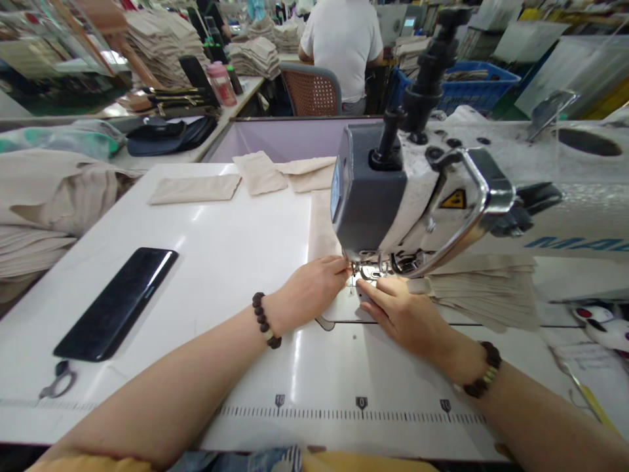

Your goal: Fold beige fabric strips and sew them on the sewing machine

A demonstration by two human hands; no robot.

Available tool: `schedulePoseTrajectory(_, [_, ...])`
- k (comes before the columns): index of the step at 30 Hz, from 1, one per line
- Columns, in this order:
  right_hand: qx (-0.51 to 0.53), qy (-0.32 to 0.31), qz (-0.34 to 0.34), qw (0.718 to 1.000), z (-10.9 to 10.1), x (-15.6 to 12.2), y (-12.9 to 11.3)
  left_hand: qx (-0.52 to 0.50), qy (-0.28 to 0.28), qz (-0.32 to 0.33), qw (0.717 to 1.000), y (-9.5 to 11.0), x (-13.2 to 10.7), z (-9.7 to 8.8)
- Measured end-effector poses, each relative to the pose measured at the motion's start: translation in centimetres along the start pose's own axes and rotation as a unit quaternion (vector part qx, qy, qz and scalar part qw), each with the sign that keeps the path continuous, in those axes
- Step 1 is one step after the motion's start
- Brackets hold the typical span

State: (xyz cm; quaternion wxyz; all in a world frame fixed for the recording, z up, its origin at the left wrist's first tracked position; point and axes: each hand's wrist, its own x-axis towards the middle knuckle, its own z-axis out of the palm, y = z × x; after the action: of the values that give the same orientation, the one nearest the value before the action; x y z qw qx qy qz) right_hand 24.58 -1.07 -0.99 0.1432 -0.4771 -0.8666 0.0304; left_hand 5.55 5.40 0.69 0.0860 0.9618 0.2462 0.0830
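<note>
My left hand (317,292) is at the needle plate of a sewing machine (373,196), its fingers pressed together on a beige fabric piece (322,226) that runs back behind it. The fingertips are partly hidden by the machine head. On the other side of the lit presser foot (369,271), my right hand (410,314) lies palm down with fingers stretched out over the plate. A small beige strip end (419,286) shows beside its knuckles. Just right of that hand is a fanned stack of beige fabric pieces (484,292).
Loose beige pieces (196,189) lie along the table's back edge. A black phone (118,301) and small scissors (59,382) are at left, near more piled fabric (54,196). A yellow-handled tool (592,400) lies at right. Beyond, a person (341,52) sits by a brown chair (312,92).
</note>
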Motion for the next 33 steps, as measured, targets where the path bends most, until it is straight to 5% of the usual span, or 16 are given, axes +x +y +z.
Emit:
schedulePoseTrajectory(10, [-0.003,0.022,0.006,1.0,0.0,0.0,-0.2,-0.002,-0.008,0.001,1.0,-0.3,0.4,-0.4])
schedulePoseTrajectory(14, [0.017,0.036,-0.027,0.999,-0.3,-0.1,0.0,0.028,-0.029,-0.019,0.999,1.5,-0.7,-0.9])
schedulePoseTrajectory(20, [0.08,0.032,-0.108,0.99,-1.1,-0.5,0.2,0.092,-0.12,0.087,0.985,4.9,-2.6,-1.7])
schedulePoseTrajectory(33, [0.088,-0.006,-0.172,0.981,-1.3,-1.0,-0.1,0.013,-0.143,0.039,0.989,5.4,-2.3,-1.4])
